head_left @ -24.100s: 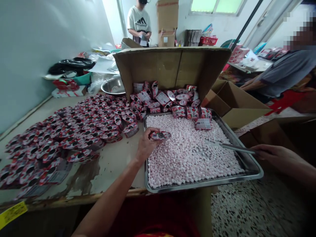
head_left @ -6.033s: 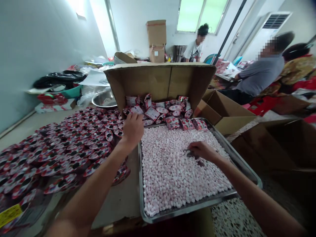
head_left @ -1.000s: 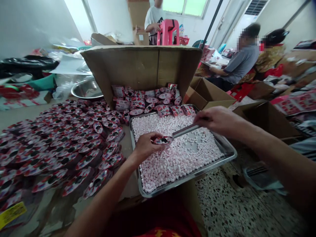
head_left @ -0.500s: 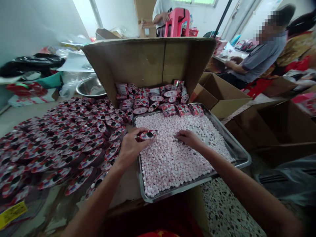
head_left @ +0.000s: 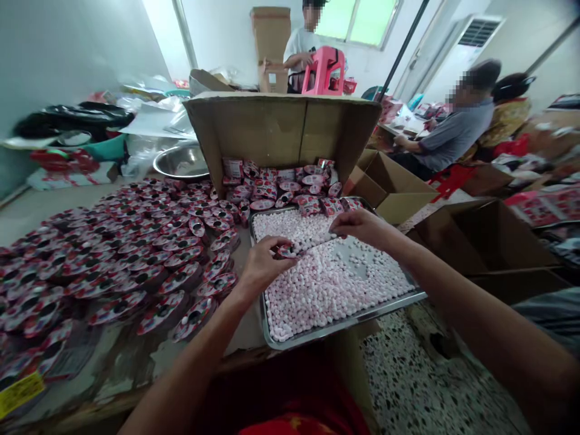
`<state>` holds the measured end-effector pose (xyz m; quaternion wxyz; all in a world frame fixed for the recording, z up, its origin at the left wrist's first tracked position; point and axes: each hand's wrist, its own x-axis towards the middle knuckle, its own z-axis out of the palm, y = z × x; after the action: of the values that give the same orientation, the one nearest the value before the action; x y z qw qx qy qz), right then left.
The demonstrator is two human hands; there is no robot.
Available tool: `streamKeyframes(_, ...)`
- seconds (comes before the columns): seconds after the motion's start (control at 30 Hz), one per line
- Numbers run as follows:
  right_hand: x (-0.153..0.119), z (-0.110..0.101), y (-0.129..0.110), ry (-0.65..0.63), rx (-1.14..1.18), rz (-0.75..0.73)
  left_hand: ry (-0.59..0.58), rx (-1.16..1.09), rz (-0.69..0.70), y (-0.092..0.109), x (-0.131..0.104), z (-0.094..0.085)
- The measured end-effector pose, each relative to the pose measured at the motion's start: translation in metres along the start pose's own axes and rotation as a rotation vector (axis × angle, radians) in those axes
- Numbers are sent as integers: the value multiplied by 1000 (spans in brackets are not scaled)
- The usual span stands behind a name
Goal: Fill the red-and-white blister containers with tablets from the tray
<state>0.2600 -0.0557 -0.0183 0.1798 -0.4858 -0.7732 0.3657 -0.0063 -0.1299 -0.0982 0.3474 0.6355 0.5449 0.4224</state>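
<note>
A small red-and-white printed packet (head_left: 285,251) with an oval end is pinched between the thumb and fingers of my left hand (head_left: 263,266), over the left side of a metal tray. White round pellets (head_left: 312,296) lie heaped across the metal tray (head_left: 344,323). My right hand (head_left: 360,228) is closed over the tray's far right part, fingertips together and pointing left. White pieces show at those fingertips, but what they hold, if anything, is too small to make out. Many similar packets (head_left: 149,257) stand on the table to the left, dark round openings facing up.
Packets (head_left: 265,184) are piled in a tipped cardboard box (head_left: 290,127) behind the tray. A metal bowl (head_left: 181,162) stands at its left. Open cartons (head_left: 399,187) sit on the right. One person is behind a pink stool (head_left: 324,69); others sit at the right.
My right hand has moved away from the middle of the pellets, up and to the far right. The left hand still holds the packet. The camera view has tilted upward.
</note>
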Motion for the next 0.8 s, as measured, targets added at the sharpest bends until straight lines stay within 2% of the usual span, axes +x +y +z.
streamKeyframes(0.2, -7, -9, -74, 43, -716, -23, -19, -46, -53, -3, -4, 10)
streamKeyframes(0.3, -14, -15, -99, 39, -850, -45, -41, -111, -84, -9, -3, 17)
streamKeyframes(0.37, -23, -24, -97, 81, -819, -84, -49, -181, -95, -13, -1, 22)
streamKeyframes(0.43, -36, -35, -77, 170, -732, -87, -41, -294, -111, -17, 0, 28)
streamKeyframes(0.53, -57, -42, -16, 314, -448, 27, 0, -456, -114, -17, 2, 40)
streamKeyframes(0.67, -84, -20, 66, 407, 130, 240, 29, -484, -125, -11, 7, 55)
streamKeyframes(0.73, -96, -5, 87, 447, 282, 286, 44, -465, -154, -8, 6, 57)
streamKeyframes(0.8, -104, 7, 95, 498, 328, 294, 68, -418, -166, -3, 1, 53)
